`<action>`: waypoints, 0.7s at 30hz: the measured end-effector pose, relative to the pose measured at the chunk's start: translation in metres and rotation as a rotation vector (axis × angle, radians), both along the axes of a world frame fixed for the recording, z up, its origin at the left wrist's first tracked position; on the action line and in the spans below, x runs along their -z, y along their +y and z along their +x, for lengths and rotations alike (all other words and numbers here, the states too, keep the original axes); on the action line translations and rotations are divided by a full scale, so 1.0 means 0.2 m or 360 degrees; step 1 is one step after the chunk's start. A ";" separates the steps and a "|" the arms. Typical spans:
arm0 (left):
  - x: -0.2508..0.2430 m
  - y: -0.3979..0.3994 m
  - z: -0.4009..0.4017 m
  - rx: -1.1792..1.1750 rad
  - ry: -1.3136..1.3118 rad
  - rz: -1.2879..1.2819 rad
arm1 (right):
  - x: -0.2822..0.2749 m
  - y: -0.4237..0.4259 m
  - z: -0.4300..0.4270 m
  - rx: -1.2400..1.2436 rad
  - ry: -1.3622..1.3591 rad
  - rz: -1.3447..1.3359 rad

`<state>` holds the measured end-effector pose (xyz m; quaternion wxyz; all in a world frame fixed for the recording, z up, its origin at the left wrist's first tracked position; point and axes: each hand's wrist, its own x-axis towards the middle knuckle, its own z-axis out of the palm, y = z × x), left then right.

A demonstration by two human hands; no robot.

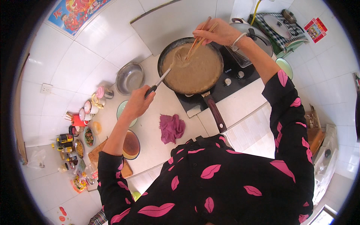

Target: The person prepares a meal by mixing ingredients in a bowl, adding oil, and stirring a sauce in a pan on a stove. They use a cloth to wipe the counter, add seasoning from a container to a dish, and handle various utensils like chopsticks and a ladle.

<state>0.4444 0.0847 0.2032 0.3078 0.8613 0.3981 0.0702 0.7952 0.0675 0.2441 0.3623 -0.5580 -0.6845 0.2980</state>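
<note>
My left hand (139, 101) grips the black handle of a metal utensil (165, 76), whose far end dips into the frying pan (220, 70). With my right hand (222, 31) I hold wooden chopsticks (198, 40), tips down in the same pan. A thick brownish mixture (197, 76) fills the pan, its surface disturbed between the utensil and the chopsticks. The pan rests on a black gas stove (208, 97), its dark red handle (215, 115) pointing towards my body. The utensil's submerged end is hidden in the mixture.
A lidded pot (264, 42) stands on the stove's right burner. On the counter (152, 160) lie a purple cloth (172, 128), a metal basin (130, 78), a pale green bowl (123, 108), a bowl with a browned flat cake (131, 143) and a wooden board (128, 170). Several jars and bottles line the left wall.
</note>
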 end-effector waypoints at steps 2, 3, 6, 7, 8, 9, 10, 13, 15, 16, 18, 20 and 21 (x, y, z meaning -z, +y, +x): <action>-0.02 0.02 0.01 0.0143 0.0040 0.0103 | 0.00 0.02 0.02 -0.0033 0.0060 0.0050; -0.04 0.02 0.02 0.0146 0.0043 0.0109 | 0.00 0.05 0.03 -0.0077 0.0030 0.0064; -0.09 0.03 0.03 0.0169 0.0128 0.0111 | -0.02 0.08 0.07 -0.0150 -0.0041 0.0093; -0.08 0.04 0.01 0.0195 0.0112 0.0111 | -0.03 0.09 0.07 -0.0183 -0.0084 0.0101; -0.08 0.05 0.00 0.0222 0.0096 0.0111 | -0.03 0.10 0.07 -0.0187 -0.0080 0.0108; -0.07 0.06 -0.01 0.0219 0.0099 0.0116 | -0.02 0.11 0.08 -0.0219 -0.0022 0.0132; -0.07 0.07 -0.02 0.0252 0.0109 0.0137 | -0.01 0.12 0.08 -0.0251 0.0035 0.0156; -0.09 0.09 -0.03 0.0267 0.0102 0.0152 | 0.05 0.10 0.14 -0.0108 0.0232 0.0145; -0.11 0.10 -0.06 0.0237 0.0093 0.0149 | 0.13 0.10 0.21 -0.0042 0.0327 0.0185; -0.11 0.10 -0.07 0.0225 0.0103 0.0134 | 0.16 0.09 0.24 0.0034 0.0414 0.0218; -0.12 0.11 -0.08 0.0207 0.0110 0.0123 | 0.22 0.04 0.26 0.0121 0.0550 0.0211; -0.12 0.11 -0.09 0.0123 0.0087 0.0044 | 0.30 -0.02 0.27 0.0215 0.0689 0.0199; -0.11 0.11 -0.09 0.0128 0.0081 0.0047 | 0.34 -0.05 0.28 0.0294 0.0773 0.0110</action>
